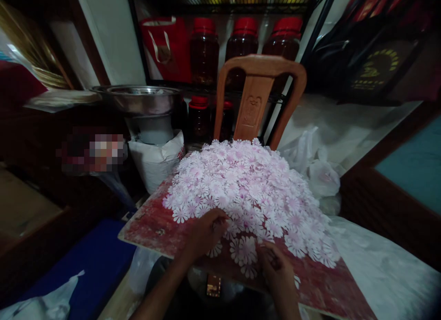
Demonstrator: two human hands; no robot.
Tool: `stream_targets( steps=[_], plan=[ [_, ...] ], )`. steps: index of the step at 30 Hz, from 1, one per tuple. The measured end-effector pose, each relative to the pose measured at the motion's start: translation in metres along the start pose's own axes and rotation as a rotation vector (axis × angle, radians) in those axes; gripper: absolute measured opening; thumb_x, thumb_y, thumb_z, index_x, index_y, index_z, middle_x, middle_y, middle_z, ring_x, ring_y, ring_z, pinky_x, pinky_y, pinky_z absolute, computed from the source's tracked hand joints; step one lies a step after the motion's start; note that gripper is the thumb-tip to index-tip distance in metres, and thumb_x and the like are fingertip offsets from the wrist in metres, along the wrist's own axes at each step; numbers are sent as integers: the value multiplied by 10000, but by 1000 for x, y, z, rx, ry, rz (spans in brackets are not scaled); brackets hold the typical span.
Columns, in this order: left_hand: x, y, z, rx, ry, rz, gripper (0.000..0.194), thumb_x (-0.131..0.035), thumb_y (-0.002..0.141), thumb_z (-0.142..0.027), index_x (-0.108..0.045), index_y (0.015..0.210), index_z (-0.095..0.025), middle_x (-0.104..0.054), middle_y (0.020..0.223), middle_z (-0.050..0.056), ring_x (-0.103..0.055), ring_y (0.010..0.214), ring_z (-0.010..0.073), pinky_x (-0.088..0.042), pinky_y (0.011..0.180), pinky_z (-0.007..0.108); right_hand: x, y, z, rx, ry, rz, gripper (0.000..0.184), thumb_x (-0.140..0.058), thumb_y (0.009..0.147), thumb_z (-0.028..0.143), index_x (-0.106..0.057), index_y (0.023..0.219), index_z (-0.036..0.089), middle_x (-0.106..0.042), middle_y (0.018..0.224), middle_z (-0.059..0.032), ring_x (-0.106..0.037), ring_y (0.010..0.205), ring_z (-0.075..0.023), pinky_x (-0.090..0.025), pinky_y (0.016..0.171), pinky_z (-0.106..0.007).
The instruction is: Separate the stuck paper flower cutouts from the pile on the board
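A wide heap of pale pink and white flower-shaped cutouts (237, 177) covers much of a worn red board (148, 223). At the near edge of the heap is my left hand (214, 225), its fingers curled in; what they hold, if anything, is hidden. My right hand (274, 262) is bent over the board nearer to me, with thumb and fingers drawn together; I cannot make out what is in them. Between the hands lie a few loose flower cutouts (243, 250), the closest beside my right fingertips. Another flower cutout (215, 250) lies just below my left hand.
A carved wooden chair (257, 99) stands behind the board. Red-lidded jars (204, 53) fill the rack beyond. A metal basin (144, 99) rests at left above a white sack (155, 159). White plastic bags (322, 177) are at right. A lit phone (213, 285) shows below the board.
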State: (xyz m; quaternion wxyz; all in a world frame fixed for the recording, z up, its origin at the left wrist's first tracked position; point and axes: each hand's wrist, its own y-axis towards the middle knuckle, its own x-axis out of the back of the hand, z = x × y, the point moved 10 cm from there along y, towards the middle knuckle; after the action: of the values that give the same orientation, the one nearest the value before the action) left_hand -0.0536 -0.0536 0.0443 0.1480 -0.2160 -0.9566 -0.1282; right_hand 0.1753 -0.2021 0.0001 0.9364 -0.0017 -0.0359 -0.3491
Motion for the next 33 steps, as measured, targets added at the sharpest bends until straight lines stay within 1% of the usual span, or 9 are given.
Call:
stream_targets(
  steps=[4,7,10,13,16,22,26,30,33],
  plan=[
    [-42,-13,-10,-37,39,269,722,-900,825,-465,-723,1503,-292,-698,1577,94,-614,1500,339,-435,1342,490,-9,0,-12,-90,79,69,661,-965,670,749,-859,962,165,-830,995,-150,-784,882,-271,-628,763,-314],
    [-61,-7,-18,-106,19,351,421,-773,880,-282,-846,1294,-268,-820,1331,81,-728,1284,283,-532,1196,412,-11,2,-13,-129,148,70,683,-999,632,718,-853,991,155,-827,968,-137,-771,855,-249,-607,752,-292],
    [-55,19,-31,-208,-59,291,331,-683,849,-192,-881,1114,-210,-841,1071,74,-745,989,212,-566,946,323,-4,13,5,-135,168,28,685,-1019,602,680,-839,985,141,-796,873,-104,-727,791,-220,-574,706,-272],
    [-34,57,-38,-267,-132,182,280,-686,879,-257,-873,1074,-185,-835,1074,89,-732,973,198,-556,935,312,-2,40,41,-67,127,7,653,-995,643,651,-824,1004,135,-734,773,-55,-640,689,-173,-509,639,-254],
    [-21,93,-27,-226,-170,108,323,-692,878,-277,-854,1138,-174,-817,1176,118,-730,1044,213,-562,918,311,-23,74,66,-21,89,89,638,-958,684,639,-803,1047,138,-661,697,-12,-556,621,-145,-426,579,-246],
    [-31,112,16,-175,-163,59,528,-658,770,-139,-815,1273,-174,-753,1429,141,-701,1323,275,-605,1053,379,-81,114,41,-11,89,232,624,-927,643,672,-725,906,144,-575,613,11,-487,625,-135,-366,590,-248],
    [-45,106,29,-145,-144,109,335,-741,927,-381,-852,1188,-202,-835,1275,116,-754,1205,262,-578,1173,418,-95,112,18,-48,60,326,661,-979,623,648,-741,960,131,-579,653,28,-478,628,-117,-366,592,-240],
    [-50,110,34,-110,-111,128,503,-938,779,-623,-854,1018,-188,-854,1147,111,-753,1125,261,-555,1176,407,-89,115,16,-87,115,298,690,-1024,545,618,-730,968,158,-733,824,-33,-595,718,-148,-468,672,-257],
    [-51,114,38,-84,-127,148,572,-917,779,-699,-823,917,-152,-837,1015,101,-732,994,216,-575,1044,355,-89,116,16,-117,135,283,679,-1029,520,611,-723,936,169,-714,772,-23,-573,675,-143,-442,647,-263]
  ],
)
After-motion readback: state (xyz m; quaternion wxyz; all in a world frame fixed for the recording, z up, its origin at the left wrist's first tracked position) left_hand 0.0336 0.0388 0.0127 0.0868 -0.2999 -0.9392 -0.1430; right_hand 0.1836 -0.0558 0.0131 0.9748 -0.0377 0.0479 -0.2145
